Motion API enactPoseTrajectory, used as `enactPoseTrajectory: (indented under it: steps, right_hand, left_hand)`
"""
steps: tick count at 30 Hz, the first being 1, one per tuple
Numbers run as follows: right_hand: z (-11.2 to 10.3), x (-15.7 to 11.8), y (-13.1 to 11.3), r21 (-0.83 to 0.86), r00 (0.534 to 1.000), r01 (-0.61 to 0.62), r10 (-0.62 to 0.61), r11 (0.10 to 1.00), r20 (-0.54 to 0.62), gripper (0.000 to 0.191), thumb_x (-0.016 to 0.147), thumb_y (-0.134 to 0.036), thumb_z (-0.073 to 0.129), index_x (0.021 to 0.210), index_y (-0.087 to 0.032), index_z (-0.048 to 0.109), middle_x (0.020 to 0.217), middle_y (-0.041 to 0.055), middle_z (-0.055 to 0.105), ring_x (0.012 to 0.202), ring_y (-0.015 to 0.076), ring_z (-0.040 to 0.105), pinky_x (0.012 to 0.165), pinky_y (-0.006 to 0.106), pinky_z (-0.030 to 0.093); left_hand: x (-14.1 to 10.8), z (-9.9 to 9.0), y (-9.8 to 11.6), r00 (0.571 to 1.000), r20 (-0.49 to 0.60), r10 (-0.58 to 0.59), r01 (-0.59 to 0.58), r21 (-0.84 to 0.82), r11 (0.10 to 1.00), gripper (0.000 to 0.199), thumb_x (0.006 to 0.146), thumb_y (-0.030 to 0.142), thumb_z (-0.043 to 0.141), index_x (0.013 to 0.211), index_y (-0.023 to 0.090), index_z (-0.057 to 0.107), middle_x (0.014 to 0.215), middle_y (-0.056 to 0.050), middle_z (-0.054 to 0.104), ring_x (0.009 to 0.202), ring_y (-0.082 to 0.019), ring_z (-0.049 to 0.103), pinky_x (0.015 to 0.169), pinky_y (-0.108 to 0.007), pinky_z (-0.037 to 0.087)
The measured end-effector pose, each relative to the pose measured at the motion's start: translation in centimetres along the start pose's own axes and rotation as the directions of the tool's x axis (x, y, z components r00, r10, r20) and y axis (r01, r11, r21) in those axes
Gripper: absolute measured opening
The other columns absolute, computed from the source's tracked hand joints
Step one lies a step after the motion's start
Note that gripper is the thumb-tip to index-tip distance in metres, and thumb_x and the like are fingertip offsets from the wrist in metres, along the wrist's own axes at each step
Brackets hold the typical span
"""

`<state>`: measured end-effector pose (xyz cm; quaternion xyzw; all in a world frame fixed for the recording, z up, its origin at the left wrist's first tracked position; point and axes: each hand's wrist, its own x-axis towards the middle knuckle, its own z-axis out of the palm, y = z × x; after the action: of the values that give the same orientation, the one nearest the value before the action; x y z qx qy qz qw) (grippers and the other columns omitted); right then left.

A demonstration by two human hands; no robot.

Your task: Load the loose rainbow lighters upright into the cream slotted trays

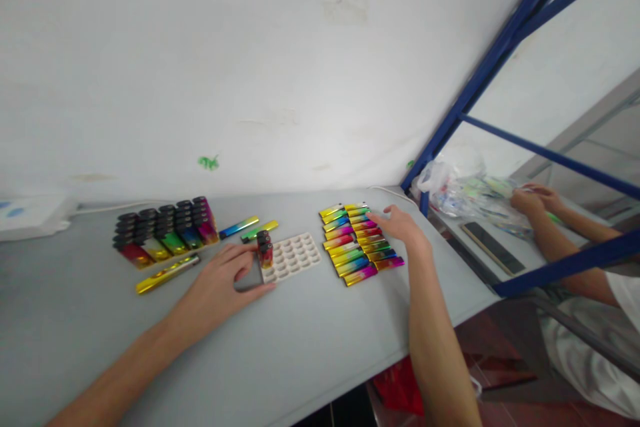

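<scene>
White tray (300, 257), centre of frame; red lighters (268, 256) upright at its left end. Left hand (217, 280): spread wide, bracing that end. Right hand (404, 230): at 2 columns of lying lighters (346, 257), right of centre; grip cannot be told. Step, apparently: loading; next move seemingly needs 1 lighter pinched and stood upright.

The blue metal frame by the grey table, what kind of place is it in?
Probably a dorm room used for work: the blue metal frame looks like a bunk bed's, and what look like lighters stand in rows on the grey table.
</scene>
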<state>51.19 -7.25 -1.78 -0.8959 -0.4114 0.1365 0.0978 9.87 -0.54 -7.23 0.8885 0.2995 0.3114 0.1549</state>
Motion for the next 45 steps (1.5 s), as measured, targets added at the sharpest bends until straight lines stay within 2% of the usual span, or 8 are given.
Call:
enactPoseTrajectory:
  steps: [4,11,25,35,37,40,42,45]
  right_hand:
    - [-0.7,-0.1,0.8,-0.007,0.997,0.036,-0.036,0.999,0.067,0.1,0.073,-0.083,0.075,0.139,-0.009,0.061,0.131,0.0242,0.072,0.119,0.0365,0.07,0.088,0.037,0.052]
    - [0.1,0.1,0.3,-0.069,0.99,0.096,-0.088,0.993,0.112,0.077,0.07,-0.088,0.073,0.091,-0.014,0.077,0.083,0.0162,0.078,0.084,0.0307,0.075,0.069,0.034,0.049]
    - [0.2,1.5,2.1,0.012,0.996,0.075,-0.075,0.997,0.05,0.057,0.074,-0.072,0.08,0.066,-0.017,0.07,0.066,0.0065,0.07,0.071,0.0237,0.068,0.055,0.029,0.036]
    - [0.4,2.3,2.9,0.319,0.98,0.118,-0.058,0.94,-0.189,0.04,0.08,-0.042,0.081,0.106,-0.015,0.069,0.081,0.0068,0.075,0.081,0.0244,0.073,0.068,0.031,0.051]
    - [0.3,2.0,2.0,0.469,0.962,0.237,-0.14,0.851,-0.232,0.04,0.084,-0.043,0.077,0.113,-0.018,0.068,0.082,0.0043,0.075,0.082,0.0223,0.073,0.072,0.031,0.055]
    - [0.3,0.8,-0.2,0.781,0.916,0.397,-0.258,0.483,-0.306,0.053,0.081,-0.053,0.079,0.124,-0.023,0.067,0.09,0.0022,0.072,0.083,0.0209,0.073,0.074,0.033,0.058]
    - [0.4,-0.3,-2.1,0.891,0.905,0.371,-0.315,0.261,-0.285,0.063,0.077,-0.055,0.084,0.13,-0.026,0.066,0.097,0.0006,0.07,0.081,0.0189,0.073,0.075,0.034,0.059]
    - [1.1,-2.0,-4.8,0.951,0.886,0.271,-0.425,0.146,-0.187,0.06,0.077,-0.056,0.086,0.125,-0.025,0.069,0.091,-0.0009,0.066,0.077,0.0157,0.069,0.072,0.03,0.056]
  left_hand:
    - [0.0,-0.1,0.0,1.0,-0.01,-0.004,0.004,-0.02,1.0,0.059,0.081,0.061,0.079,0.066,0.026,0.035,0.106,-0.008,0.078,0.11,-0.034,0.074,0.092,-0.046,0.062]
    - [0.1,-0.1,-0.1,1.0,-0.018,0.001,-0.001,-0.001,1.0,0.058,0.081,0.063,0.078,0.065,0.027,0.036,0.111,-0.007,0.08,0.108,-0.031,0.074,0.092,-0.043,0.062]
    - [0.2,-0.4,0.3,0.998,0.04,-0.052,0.05,0.036,0.998,0.059,0.083,0.068,0.071,0.064,0.027,0.034,0.115,-0.013,0.079,0.11,-0.034,0.074,0.094,-0.046,0.06]
    - [0.2,-0.3,0.1,0.998,0.048,-0.039,0.038,0.022,0.999,0.059,0.083,0.066,0.073,0.066,0.026,0.032,0.113,-0.012,0.078,0.112,-0.033,0.073,0.093,-0.046,0.061]
    - [0.1,-0.2,0.2,0.998,0.049,-0.033,0.032,0.021,0.999,0.06,0.084,0.067,0.072,0.066,0.026,0.032,0.113,-0.012,0.078,0.111,-0.033,0.073,0.093,-0.047,0.062]
    - [0.0,-0.2,0.2,0.999,0.043,-0.033,0.032,0.024,0.999,0.057,0.085,0.063,0.072,0.067,0.026,0.033,0.113,-0.011,0.078,0.11,-0.032,0.073,0.092,-0.048,0.062]
    - [0.0,-0.2,0.2,0.999,0.037,-0.029,0.028,0.025,0.999,0.056,0.086,0.061,0.073,0.067,0.026,0.034,0.114,-0.011,0.078,0.112,-0.033,0.073,0.093,-0.048,0.062]
    - [0.0,-0.2,0.4,0.999,0.033,-0.022,0.022,0.012,1.0,0.055,0.084,0.058,0.076,0.067,0.026,0.035,0.118,-0.012,0.078,0.114,-0.033,0.073,0.095,-0.047,0.062]
